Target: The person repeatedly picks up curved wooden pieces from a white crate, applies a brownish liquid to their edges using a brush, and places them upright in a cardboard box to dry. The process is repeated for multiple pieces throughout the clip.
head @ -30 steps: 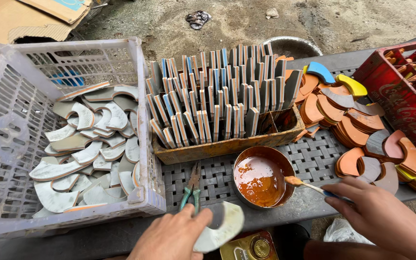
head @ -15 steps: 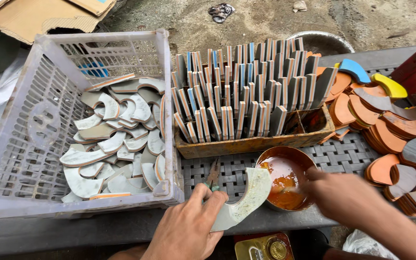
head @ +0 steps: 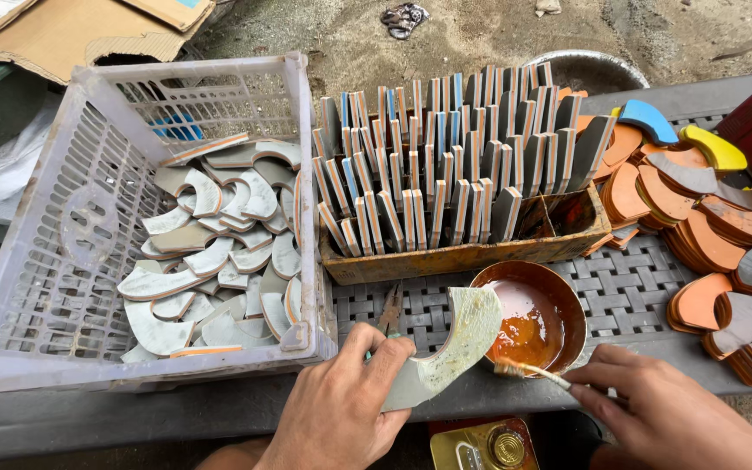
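Hands work low in the head view, close to the person. The left hand [head: 341, 405] has its fingers closed around one end of a curved grey tile [head: 445, 348]. It holds the tile flat and tipped up, so the wide face looks up and the far end hangs over the rim of the bowl [head: 567, 300]. That way drips would fall back in, I think. The right hand [head: 663, 418] pinches a thin brush [head: 532, 372] shut between its fingers. The brush tip sits at the bowl's near edge, just beside the tile.

Orange liquid fills part of the bowl, which stands on a grey woven mat [head: 628, 287] between both hands, easy to reach.

To the left, a white plastic crate [head: 71, 261] holds a loose heap of curved pieces [head: 210, 261] like the one in hand. Behind the bowl, a wooden box [head: 463, 252] keeps flat tiles [head: 445, 165] standing on edge, apart from each other, maybe so wet faces do not touch. On the right lie stacks of orange-backed pieces [head: 706, 235], with a blue one and a yellow one on top. A small pair of pliers [head: 389, 309] lies on the mat by the left hand.
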